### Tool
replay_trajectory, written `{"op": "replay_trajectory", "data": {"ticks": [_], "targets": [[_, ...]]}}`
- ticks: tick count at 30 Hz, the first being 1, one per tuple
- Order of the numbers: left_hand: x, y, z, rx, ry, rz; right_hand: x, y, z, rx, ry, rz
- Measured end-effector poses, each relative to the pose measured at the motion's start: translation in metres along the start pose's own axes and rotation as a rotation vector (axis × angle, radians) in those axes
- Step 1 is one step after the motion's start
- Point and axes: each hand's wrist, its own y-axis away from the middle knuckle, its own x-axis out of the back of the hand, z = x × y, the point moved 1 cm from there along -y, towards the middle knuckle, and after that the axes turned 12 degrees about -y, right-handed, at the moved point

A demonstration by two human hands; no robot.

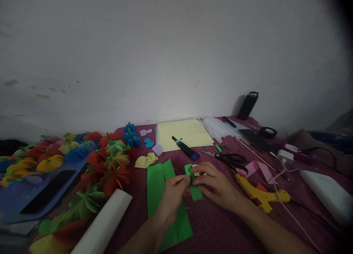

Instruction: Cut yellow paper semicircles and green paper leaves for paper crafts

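Between my hands is a small green paper strip (196, 194), partly hidden by my fingers. The thumb and forefinger of my left hand (173, 196) pinch it near its middle. From the other side, the curved fingers of my right hand (213, 184) hold the strip too. Larger green paper pieces (154, 184) lie under and beside my left wrist. Just beyond my hands rest a dark utility knife (184, 147) and black-handled scissors (233, 159). A pale yellow scrap peeks out behind my right fingers.
Paper pumpkins and flowers (117, 176) crowd the left side, near a white roll (106, 221). Light yellow sheets (180, 130) lie by the wall. At right are a yellow glue gun (261, 195), a pink paper strip (259, 169), white cables and a black bottle (247, 106).
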Motion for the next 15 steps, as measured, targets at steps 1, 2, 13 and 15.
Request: {"op": "replay_trajectory", "data": {"ticks": [1, 2, 13, 15], "targets": [[0.0, 0.0, 0.0, 0.011, 0.014, 0.001, 0.0, 0.0, 0.0, -0.036, -0.03, 0.035], [0.0, 0.0, 0.0, 0.025, 0.026, -0.002, 0.0, 0.0, 0.0, -0.084, -0.071, 0.072], [-0.003, 0.001, 0.001, 0.074, 0.073, -0.053, -0.01, -0.004, 0.006, -0.454, -0.574, 0.231], [-0.002, 0.001, 0.001, 0.065, 0.098, -0.058, -0.012, -0.004, 0.008, -0.479, -0.641, 0.26]]}}
